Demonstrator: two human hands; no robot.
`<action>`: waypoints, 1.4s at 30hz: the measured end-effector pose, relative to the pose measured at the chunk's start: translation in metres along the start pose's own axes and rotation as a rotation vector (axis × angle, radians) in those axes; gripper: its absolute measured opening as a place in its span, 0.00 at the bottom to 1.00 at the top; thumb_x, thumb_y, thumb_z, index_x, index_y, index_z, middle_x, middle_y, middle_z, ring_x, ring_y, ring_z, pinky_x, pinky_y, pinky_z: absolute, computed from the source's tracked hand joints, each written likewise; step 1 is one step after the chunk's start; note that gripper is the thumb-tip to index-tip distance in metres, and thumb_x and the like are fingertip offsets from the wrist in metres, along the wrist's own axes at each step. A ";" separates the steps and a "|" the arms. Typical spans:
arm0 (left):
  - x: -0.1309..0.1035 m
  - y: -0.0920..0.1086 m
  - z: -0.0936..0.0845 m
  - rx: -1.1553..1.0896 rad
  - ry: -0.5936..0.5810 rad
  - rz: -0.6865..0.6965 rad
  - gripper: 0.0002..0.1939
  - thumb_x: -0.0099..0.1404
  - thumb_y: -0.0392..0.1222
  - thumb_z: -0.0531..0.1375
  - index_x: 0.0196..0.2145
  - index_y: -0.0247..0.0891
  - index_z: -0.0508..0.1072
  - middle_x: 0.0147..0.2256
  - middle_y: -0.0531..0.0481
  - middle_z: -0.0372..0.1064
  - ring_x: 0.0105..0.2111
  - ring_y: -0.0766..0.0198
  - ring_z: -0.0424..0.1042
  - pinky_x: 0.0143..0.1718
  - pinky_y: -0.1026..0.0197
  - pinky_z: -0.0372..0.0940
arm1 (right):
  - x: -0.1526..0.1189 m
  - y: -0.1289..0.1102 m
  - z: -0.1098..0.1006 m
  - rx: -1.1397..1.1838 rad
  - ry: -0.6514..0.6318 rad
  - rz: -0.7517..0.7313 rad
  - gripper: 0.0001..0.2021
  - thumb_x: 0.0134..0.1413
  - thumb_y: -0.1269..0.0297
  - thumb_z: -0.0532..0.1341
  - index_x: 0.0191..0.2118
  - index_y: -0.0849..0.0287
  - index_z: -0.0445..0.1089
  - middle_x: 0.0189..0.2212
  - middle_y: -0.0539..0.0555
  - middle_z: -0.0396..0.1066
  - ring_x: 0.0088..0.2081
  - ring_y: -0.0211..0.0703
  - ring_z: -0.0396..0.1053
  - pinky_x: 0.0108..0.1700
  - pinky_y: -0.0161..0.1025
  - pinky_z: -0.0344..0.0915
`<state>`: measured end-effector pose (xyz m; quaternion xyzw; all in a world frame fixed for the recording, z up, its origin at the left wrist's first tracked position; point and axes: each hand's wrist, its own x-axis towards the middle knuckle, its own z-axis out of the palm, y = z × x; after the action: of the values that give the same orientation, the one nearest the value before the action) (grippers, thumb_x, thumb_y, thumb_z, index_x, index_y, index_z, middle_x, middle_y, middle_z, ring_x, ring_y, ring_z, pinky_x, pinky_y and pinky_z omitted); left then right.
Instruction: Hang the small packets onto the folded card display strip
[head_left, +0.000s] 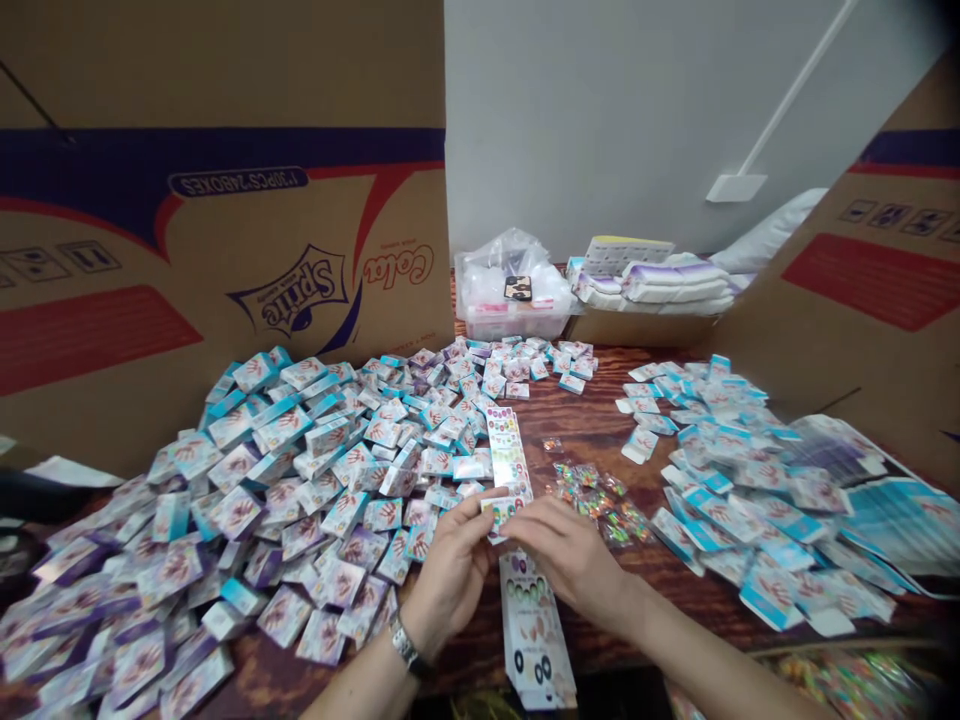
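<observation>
Both hands meet low in the middle of the head view. My left hand (454, 562), with a metal watch on the wrist, has its thumb and fingers closed on a small printed leaflet (498, 516). Against the leaflet's right side, my right hand (564, 556) has its fingers bent together; what they grip is hidden. A long printed strip (508, 450) lies just beyond the hands. Nearer to me, a stack of printed strips (534, 640) lies under and below the hands. Small bags of colourful pieces (600, 500) rest to the right.
Many small filled boxes (300, 500) cover the left of the table (585, 420). Flattened or open cartons (735, 480) lie at the right. Large cardboard boxes (225, 230) stand on both sides. A plastic tub (517, 322) and a box of packs (645, 328) sit at the back.
</observation>
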<state>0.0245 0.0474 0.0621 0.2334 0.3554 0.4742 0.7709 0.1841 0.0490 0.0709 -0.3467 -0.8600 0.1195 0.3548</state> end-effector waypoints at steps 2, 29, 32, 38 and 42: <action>0.000 -0.001 -0.002 0.011 -0.011 0.017 0.15 0.55 0.43 0.64 0.41 0.35 0.74 0.37 0.45 0.73 0.36 0.61 0.72 0.38 0.59 0.66 | 0.001 0.001 0.000 0.123 -0.010 0.154 0.12 0.62 0.69 0.52 0.47 0.55 0.69 0.36 0.55 0.68 0.39 0.41 0.67 0.38 0.38 0.68; 0.019 -0.040 -0.027 0.954 0.075 0.367 0.16 0.62 0.53 0.56 0.40 0.39 0.71 0.36 0.46 0.76 0.37 0.57 0.76 0.40 0.59 0.71 | -0.048 0.216 -0.087 -0.516 -0.156 1.197 0.14 0.60 0.61 0.57 0.49 0.61 0.65 0.47 0.57 0.66 0.44 0.44 0.68 0.44 0.47 0.67; 0.020 -0.041 -0.023 0.951 0.042 0.356 0.16 0.62 0.53 0.56 0.39 0.39 0.72 0.36 0.46 0.76 0.37 0.58 0.76 0.37 0.61 0.72 | -0.055 0.228 -0.064 -0.554 -0.189 1.234 0.15 0.60 0.61 0.57 0.51 0.61 0.64 0.48 0.57 0.65 0.45 0.45 0.67 0.45 0.47 0.67; 0.023 -0.040 -0.021 1.019 0.009 0.398 0.16 0.63 0.52 0.55 0.39 0.38 0.73 0.36 0.45 0.76 0.36 0.60 0.76 0.39 0.62 0.72 | -0.063 0.230 -0.040 -0.543 -0.186 1.116 0.13 0.60 0.61 0.57 0.46 0.62 0.66 0.50 0.59 0.63 0.44 0.45 0.67 0.46 0.44 0.65; 0.028 -0.040 -0.020 1.078 -0.018 0.442 0.13 0.64 0.50 0.55 0.39 0.39 0.73 0.37 0.47 0.76 0.36 0.61 0.76 0.38 0.64 0.71 | -0.070 0.232 -0.038 -0.557 -0.120 1.135 0.08 0.58 0.62 0.56 0.39 0.61 0.69 0.48 0.60 0.64 0.41 0.44 0.68 0.41 0.37 0.60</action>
<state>0.0403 0.0553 0.0128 0.6655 0.4831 0.3738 0.4289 0.3646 0.1699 -0.0434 -0.8207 -0.5595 0.0799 0.0839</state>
